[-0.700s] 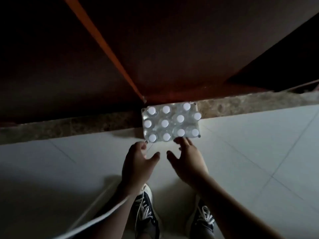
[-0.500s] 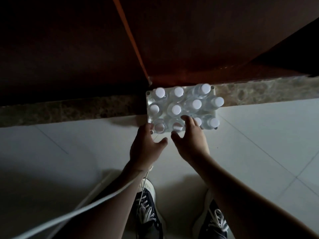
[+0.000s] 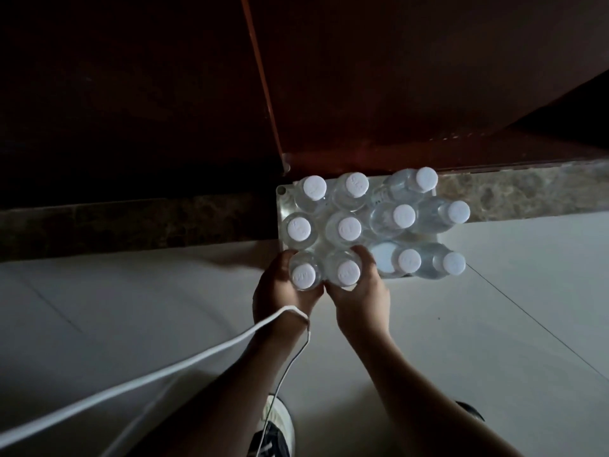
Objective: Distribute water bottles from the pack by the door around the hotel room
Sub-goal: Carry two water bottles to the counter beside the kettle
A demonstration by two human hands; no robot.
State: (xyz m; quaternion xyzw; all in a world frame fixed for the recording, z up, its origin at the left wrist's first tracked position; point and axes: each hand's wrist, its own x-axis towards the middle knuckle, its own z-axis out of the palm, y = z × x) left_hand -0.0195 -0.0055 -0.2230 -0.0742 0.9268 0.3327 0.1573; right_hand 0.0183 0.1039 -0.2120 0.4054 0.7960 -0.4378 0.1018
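A pack of clear water bottles with white caps (image 3: 395, 216) stands on the pale tiled floor against the dark wooden door (image 3: 395, 77). My left hand (image 3: 280, 291) is wrapped around the near-left bottle (image 3: 304, 275). My right hand (image 3: 361, 291) is wrapped around the bottle beside it (image 3: 348, 271). Both bottles stand upright at the front row of the pack; whether they are lifted off the floor I cannot tell.
A brown marble threshold strip (image 3: 527, 192) runs along the door's foot. A white cable (image 3: 131, 387) hangs across my left wrist. My shoes (image 3: 273, 433) are on the tiles (image 3: 494, 324) below. The room is dim.
Both hands have moved forward from in front of the pack and closed on the two near-left bottles. The view has dropped closer to the pack.
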